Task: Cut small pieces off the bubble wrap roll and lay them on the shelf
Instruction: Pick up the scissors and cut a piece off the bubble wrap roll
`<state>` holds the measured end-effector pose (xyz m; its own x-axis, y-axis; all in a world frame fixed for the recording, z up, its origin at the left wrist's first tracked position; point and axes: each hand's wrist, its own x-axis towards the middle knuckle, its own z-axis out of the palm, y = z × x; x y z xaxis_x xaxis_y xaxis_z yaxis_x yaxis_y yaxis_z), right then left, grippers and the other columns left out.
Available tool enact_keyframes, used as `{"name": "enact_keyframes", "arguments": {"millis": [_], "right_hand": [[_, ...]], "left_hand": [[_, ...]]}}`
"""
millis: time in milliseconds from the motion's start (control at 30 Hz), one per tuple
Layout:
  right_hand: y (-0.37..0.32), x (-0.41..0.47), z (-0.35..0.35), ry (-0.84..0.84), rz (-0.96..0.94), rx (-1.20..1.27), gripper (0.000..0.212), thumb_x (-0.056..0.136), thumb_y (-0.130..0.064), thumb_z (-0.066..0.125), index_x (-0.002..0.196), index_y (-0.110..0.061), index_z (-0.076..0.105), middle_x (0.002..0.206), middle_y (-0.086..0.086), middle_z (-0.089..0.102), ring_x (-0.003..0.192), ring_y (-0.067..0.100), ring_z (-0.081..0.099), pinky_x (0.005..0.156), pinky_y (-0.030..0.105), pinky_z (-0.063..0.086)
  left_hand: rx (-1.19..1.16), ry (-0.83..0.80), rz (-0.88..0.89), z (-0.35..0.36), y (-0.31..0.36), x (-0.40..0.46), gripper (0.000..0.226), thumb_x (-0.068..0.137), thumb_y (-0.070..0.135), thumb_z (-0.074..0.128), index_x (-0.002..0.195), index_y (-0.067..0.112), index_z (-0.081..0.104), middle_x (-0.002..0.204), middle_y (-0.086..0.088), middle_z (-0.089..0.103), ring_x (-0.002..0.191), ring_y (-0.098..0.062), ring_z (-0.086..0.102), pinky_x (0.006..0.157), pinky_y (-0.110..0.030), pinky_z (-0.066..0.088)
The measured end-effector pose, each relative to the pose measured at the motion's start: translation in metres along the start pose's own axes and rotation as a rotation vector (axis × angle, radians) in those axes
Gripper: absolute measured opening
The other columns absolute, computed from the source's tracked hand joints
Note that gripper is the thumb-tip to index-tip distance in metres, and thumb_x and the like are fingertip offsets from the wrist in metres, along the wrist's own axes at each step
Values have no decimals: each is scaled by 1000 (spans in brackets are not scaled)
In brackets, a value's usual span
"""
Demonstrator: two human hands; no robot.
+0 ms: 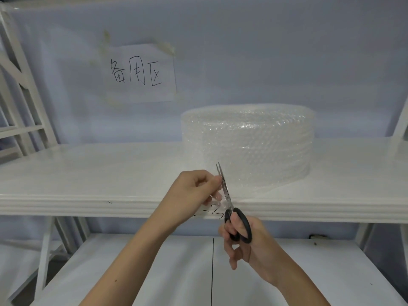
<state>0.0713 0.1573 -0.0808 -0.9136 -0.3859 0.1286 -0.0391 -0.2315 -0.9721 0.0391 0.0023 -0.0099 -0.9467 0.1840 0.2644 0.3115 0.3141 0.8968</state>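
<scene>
At shelf (88, 173) front edge | left hand (194, 191) pinches loose bubble wrap (220, 198) | right hand (245, 241) grips scissors (229, 202), blades nearly closed | roll (247, 146) lies beyond, rightward.

A storeroom: bare white shelving (88, 173), handwritten paper label (139, 72) taped to the plastic-sheeted wall (265, 51).
</scene>
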Motion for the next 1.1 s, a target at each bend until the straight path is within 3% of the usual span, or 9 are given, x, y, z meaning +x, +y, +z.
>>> {"name": "enact_keyframes", "arguments": {"millis": [167,367,667,833,967,1100], "right_hand": [[-6,1,1,-10,1,-26,39,80,-48,60,51,-21,57,67,1,49,48,19,47,40,28,46],[-13,6,1,-18,-27,-67,39,72,-55,61,51,-22,58,65,-1,50,47,18,47,40,27,47],[-21,8,0,-6,-47,-77,37,83,-46,56,53,-24,57,66,2,49,46,17,48,39,27,46],[-23,12,-1,-5,-55,-85,45,73,-54,65,65,-11,56,65,3,52,45,17,49,38,25,46],[-25,14,-1,-3,-78,-64,39,82,-49,59,60,-16,61,65,2,54,46,18,50,38,26,45],[-25,15,0,5,-75,-44,45,76,-52,65,67,-8,61,67,7,52,45,18,49,37,26,45]], "left_hand": [[-26,-41,49,-2,-4,-1,25,96,20,59,74,11,67,53,10,64,52,-5,54,56,-14,45],[-67,-114,73,-5,-6,1,24,97,19,59,75,11,67,62,5,63,60,-10,54,62,-19,48],[-119,-211,95,-7,-8,0,23,95,22,60,76,10,66,64,1,61,64,-15,52,64,-21,47],[-133,-231,116,-7,-7,-2,22,96,19,59,79,7,66,68,-4,60,66,-18,51,64,-21,46],[-122,-271,127,-8,-8,-2,28,95,25,60,86,-1,67,75,-13,63,71,-23,54,66,-24,46],[-65,-271,140,-12,-7,-2,25,96,24,61,84,3,69,72,-5,61,69,-19,52,67,-26,45]]}}
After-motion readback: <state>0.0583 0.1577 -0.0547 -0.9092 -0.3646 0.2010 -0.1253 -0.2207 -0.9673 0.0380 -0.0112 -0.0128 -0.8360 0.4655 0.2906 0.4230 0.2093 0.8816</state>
